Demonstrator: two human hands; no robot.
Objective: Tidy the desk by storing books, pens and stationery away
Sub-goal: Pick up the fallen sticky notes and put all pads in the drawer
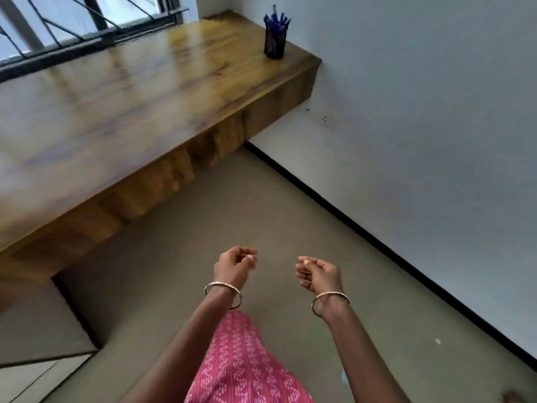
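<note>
Your left hand (pixel 234 264) and right hand (pixel 317 272) hang over the floor (pixel 261 205), well apart from the tabletop (pixel 130 91), fingers loosely curled and grasping nothing. The only stationery in view is the pen holder (pixel 275 43), standing upright at the tabletop's far right end near the wall (pixel 421 97). The pens (pixel 276 21) in it stand on end, long axes nearly vertical, tops fanning slightly outward. The job looks close to finished; check the tabletop end to end before stopping, and leave the holder upright.
</note>
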